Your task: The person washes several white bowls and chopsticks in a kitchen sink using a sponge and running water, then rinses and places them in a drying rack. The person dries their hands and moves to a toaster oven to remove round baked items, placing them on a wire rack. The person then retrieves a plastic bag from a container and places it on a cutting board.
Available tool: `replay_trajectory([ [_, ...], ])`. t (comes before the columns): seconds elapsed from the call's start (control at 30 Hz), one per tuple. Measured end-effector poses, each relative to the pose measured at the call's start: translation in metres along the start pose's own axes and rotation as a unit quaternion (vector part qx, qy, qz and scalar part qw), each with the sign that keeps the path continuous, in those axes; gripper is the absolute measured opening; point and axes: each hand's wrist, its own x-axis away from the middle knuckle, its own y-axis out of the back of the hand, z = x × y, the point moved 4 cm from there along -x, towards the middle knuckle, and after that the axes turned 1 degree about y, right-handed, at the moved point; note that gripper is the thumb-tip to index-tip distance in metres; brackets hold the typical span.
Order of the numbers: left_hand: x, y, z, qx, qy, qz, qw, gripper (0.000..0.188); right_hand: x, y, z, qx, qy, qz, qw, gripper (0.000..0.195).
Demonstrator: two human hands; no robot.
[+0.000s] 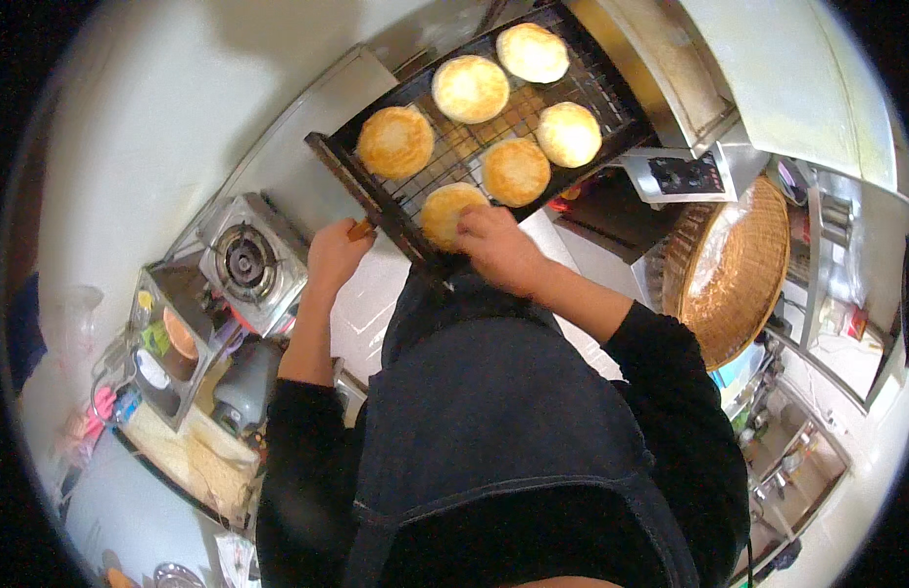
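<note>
Several round browned flatbreads lie on a wire rack [454, 151] in a dark metal oven drawer, which is pulled out before me. My left hand [338, 253] is closed around a wooden handle [362, 231] at the drawer's front. My right hand [495, 246] touches the nearest flatbread [443, 213], at the front corner of the rack; its fingertips rest on the bread's right side, and whether they grip it is unclear. Beside that bread is a browner one [516, 173]. Another browned bread [395, 142] lies at the left, and paler ones [470, 89] lie farther back.
A gas burner [244, 263] stands at the left, above a grey gas cylinder [247, 386]. To the right is a large woven basket [748, 272]. Below the drawer's right side, something glows red inside the oven [570, 197]. A steel sink [164, 389] holds bowls.
</note>
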Motion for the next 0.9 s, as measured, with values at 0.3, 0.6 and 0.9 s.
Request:
replay_trajectory([
  [0.3, 0.003, 0.004, -0.001, -0.013, 0.025, 0.016, 0.999, 0.039, -0.099, 0.032, -0.038, 0.003, -0.139, -0.161, 0.977, 0.039],
  [0.6, 0.009, 0.013, -0.018, -0.02, 0.033, 0.006, 0.999, 0.04, -0.183, 0.016, -0.062, 0.092, -0.227, 0.047, 0.968, 0.058],
  [0.9, 0.005, 0.008, -0.011, -0.03, 0.027, 0.019, 0.999, 0.04, -0.125, 0.001, -0.03, 0.099, 0.007, -0.15, 0.984, 0.032],
])
